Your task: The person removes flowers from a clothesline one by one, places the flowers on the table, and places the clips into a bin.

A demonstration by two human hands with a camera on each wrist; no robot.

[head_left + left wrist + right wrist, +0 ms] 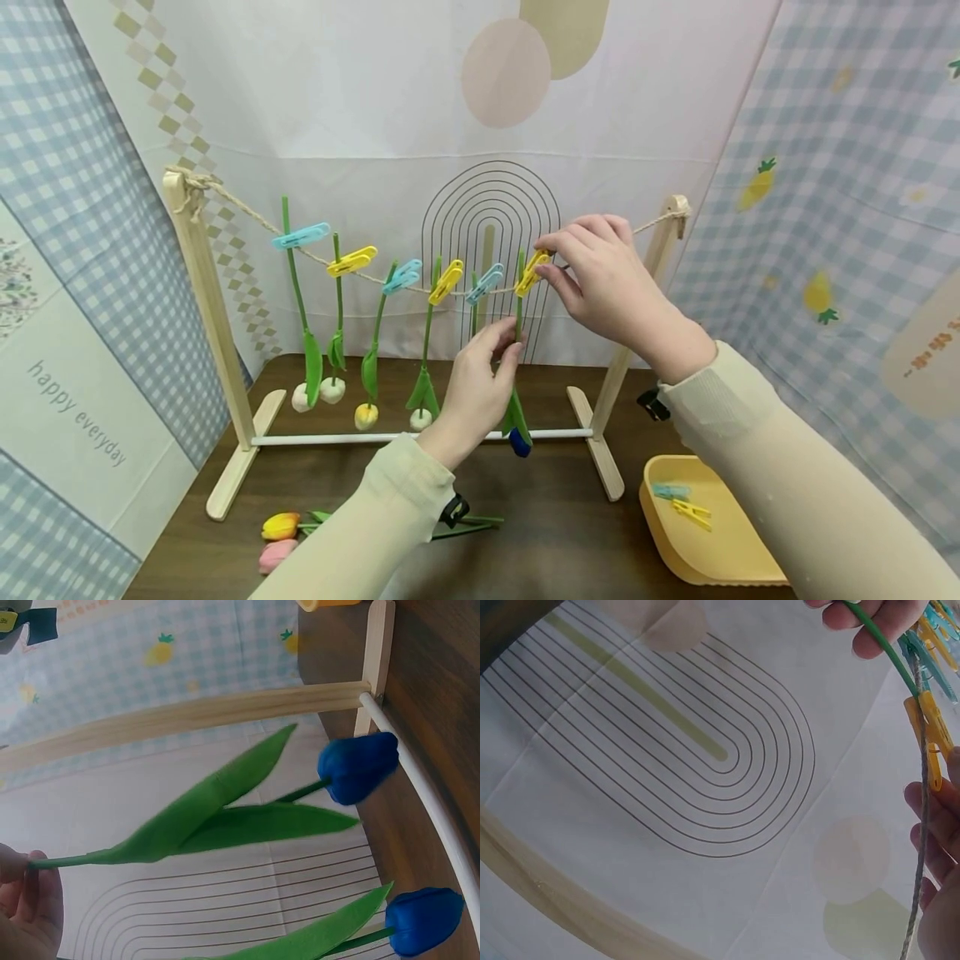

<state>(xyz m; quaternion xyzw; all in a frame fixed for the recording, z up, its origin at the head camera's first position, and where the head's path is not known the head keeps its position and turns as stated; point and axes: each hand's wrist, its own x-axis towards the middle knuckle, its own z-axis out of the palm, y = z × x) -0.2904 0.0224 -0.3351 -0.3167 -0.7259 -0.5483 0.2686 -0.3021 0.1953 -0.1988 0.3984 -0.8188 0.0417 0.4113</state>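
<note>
My left hand (476,387) pinches the green stem of a blue artificial tulip (358,769), which hangs flower down. My right hand (603,275) pinches the tail end of a yellow clothespin (531,273) at the upper stem, on the twine (922,855). To the left, other tulips hang upside down from blue and yellow clothespins, including a white tulip (421,419) and a yellow-white one (366,416). A second blue tulip (424,921) hangs beside the held one; in the head view my left hand hides its flower.
A wooden stand (213,317) carries the twine, with a white rod (326,439) low between its posts. On the table lie an orange-yellow tulip (281,526) and a pink tulip (277,555). At right, a yellow tray (738,550) holds a blue clothespin (670,492) and a yellow one (692,513).
</note>
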